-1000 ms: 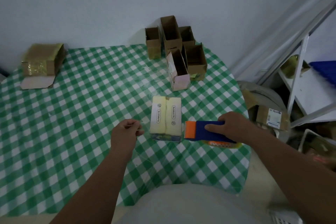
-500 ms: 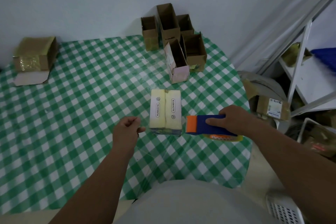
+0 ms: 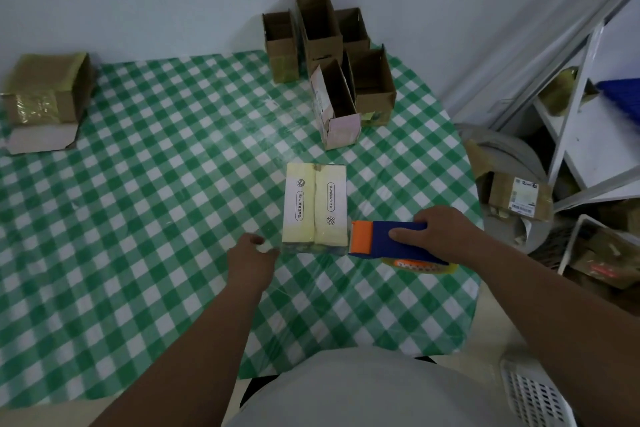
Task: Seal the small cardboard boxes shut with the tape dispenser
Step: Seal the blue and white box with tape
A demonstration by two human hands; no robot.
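**Closed box between the two hands, dispenser at its near right corner**

A pale yellow-white cardboard box [image 3: 314, 205] lies flat on the green-checked tabletop [image 3: 145, 218], its two top flaps folded shut and meeting along a centre seam that runs from 12 to 6 o'clock. Small printed labels sit on each flap.

The right hand [image 3: 441, 236] is at about 4 o'clock from the box, with fingers curled round the blue body of the tape dispenser [image 3: 388, 242]. The dispenser's orange front end points toward 9 o'clock and sits right at the box's near right corner; whether it actually touches the cardboard cannot be told. A roll with orange print shows under the dispenser's near edge.

The left hand [image 3: 250, 260] is at about 7 o'clock from the box, just beside its near left corner. Its fingers are loosely curled and blurred, the fingertips close to the box edge; it holds nothing that can be seen, and contact with the box cannot be told.

At 12 to 1 o'clock from the box, near the far edge of the tabletop, stands a cluster of open brown cartons [image 3: 329, 55]. At 10 o'clock, well apart, a larger taped brown box [image 3: 45, 94] rests at the left edge.
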